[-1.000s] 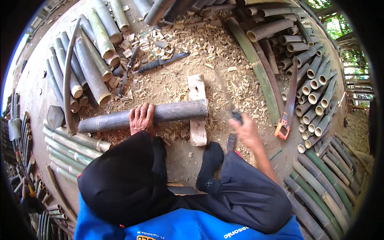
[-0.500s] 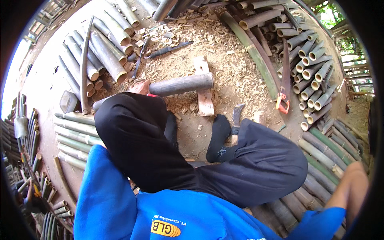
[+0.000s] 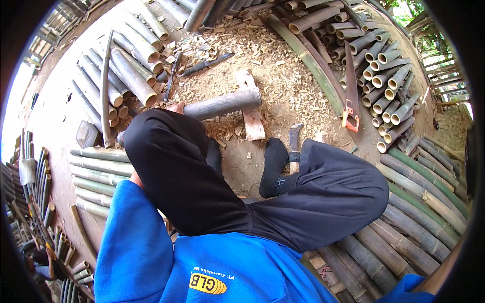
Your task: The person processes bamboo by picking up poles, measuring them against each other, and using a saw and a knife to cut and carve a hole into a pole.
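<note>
Matt grey bamboo pole (image 3: 222,103) lies on a rough wooden block (image 3: 251,112) amid dry shavings (image 3: 283,76).

An open-air bamboo workshop: cut grey-green bamboo poles (image 3: 126,70) stacked from 9 to 5 o'clock around a dirt floor littered with pale wood shavings (image 3: 283,76), an orange-handled handsaw (image 3: 350,91) at 2 o'clock.

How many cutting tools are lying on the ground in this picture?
3. A handsaw with an orange handle lies against the bamboo stack at right. A cleaver lies beside the socked foot. A dark knife lies on the shavings at the top. Others may be hidden.
</note>
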### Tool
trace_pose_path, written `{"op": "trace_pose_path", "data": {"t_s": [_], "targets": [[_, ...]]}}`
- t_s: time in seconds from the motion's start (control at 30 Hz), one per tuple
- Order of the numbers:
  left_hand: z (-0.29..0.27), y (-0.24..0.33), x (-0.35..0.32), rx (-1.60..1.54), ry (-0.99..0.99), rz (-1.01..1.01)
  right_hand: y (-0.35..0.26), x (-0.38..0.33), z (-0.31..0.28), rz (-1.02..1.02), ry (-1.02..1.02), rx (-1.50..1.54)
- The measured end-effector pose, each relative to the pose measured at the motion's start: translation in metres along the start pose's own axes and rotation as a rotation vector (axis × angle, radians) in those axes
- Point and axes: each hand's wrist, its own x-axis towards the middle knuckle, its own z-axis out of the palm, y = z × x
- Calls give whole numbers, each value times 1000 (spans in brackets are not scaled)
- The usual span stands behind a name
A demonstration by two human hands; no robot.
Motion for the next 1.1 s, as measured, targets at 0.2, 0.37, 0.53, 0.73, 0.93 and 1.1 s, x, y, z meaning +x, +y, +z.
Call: {"op": "trace_pose_path", "data": {"t_s": [0.2, 0.37, 0.53, 0.73, 0.93, 1.1], "targets": [[2, -2, -2, -19, 7, 15, -5, -2, -1, 6, 0, -3], [3, -4, -4, -30, 12, 31, -8, -2, 0, -1, -1, -10], [3, -3, -4, -37, 19, 44, -11, -1, 0, -5, -2, -13], [2, -6, -5, -46, 17, 48, -13, -1, 0, -8, 3, -9], [3, -5, -4, -51, 14, 56, -15, 0, -2, -17, 3, -6], [-1, -8, -7, -48, 18, 59, -15, -1, -1, -25, 11, 1]]}}
